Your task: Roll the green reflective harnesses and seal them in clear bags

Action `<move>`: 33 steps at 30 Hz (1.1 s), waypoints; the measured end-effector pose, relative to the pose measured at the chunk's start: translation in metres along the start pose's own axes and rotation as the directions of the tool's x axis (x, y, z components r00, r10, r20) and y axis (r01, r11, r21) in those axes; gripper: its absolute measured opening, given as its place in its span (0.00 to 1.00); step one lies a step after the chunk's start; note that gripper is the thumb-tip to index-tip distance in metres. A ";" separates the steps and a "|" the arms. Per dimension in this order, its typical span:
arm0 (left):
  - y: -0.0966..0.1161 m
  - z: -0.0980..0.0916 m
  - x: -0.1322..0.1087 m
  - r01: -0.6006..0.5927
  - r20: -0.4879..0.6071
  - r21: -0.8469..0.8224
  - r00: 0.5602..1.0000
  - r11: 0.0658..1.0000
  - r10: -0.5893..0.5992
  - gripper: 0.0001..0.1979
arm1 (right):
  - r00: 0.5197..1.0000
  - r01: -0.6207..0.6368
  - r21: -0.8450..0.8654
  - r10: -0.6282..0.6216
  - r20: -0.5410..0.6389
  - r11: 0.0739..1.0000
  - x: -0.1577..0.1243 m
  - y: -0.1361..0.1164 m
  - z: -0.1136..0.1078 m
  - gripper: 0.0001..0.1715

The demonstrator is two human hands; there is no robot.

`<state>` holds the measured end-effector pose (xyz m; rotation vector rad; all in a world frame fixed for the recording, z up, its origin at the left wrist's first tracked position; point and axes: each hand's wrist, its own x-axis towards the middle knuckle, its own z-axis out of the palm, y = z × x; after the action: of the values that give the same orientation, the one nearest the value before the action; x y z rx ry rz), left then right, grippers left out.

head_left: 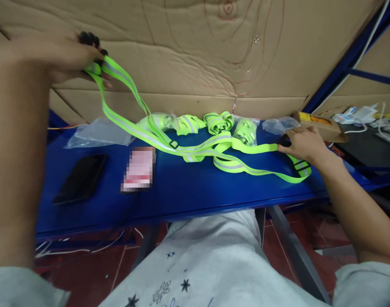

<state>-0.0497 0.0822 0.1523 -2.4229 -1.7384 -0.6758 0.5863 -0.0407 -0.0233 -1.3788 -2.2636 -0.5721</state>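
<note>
A neon-yellow reflective strap [195, 151] with a silver stripe stretches across the blue table. My left hand [76, 57], raised at the upper left, is closed around one end of it, beside black buckle pieces [90, 40]. Two lengths of strap hang down from that hand to the tabletop. At the right, my right hand [302, 145] pinches the other end by a black buckle [283, 140]. A black slider [173, 144] sits on the strap near the middle, and another slider [301, 165] shows below my right hand.
Behind the strap lie several coiled neon straps [219, 123], some in clear bags. Empty plastic bags [100, 133] rest at the back left. A black phone [81, 178] and a pink card [139, 169] lie in front. A cardboard box [321, 127] stands right; a cardboard wall [182, 51] rises behind.
</note>
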 end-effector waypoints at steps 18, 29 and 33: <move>0.192 0.089 -0.077 -0.367 -0.006 0.151 0.928 0.918 0.372 0.33 | 0.999 0.050 0.231 -0.048 -0.013 0.972 0.071 -0.133 -0.036 0.51; 0.233 0.093 -0.085 -0.380 0.062 0.104 0.925 0.919 0.375 0.31 | 0.981 0.180 0.274 -0.151 -0.123 0.945 0.101 -0.169 -0.020 0.47; 0.233 0.100 -0.085 -0.413 0.012 0.107 0.910 0.905 0.414 0.29 | 0.985 0.163 0.310 -0.134 -0.113 0.937 0.103 -0.173 -0.018 0.47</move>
<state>0.1723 -0.0432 0.0716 -2.5794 -1.1550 -0.5232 0.3909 -0.0494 0.0269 -1.0111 -2.2780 -0.2892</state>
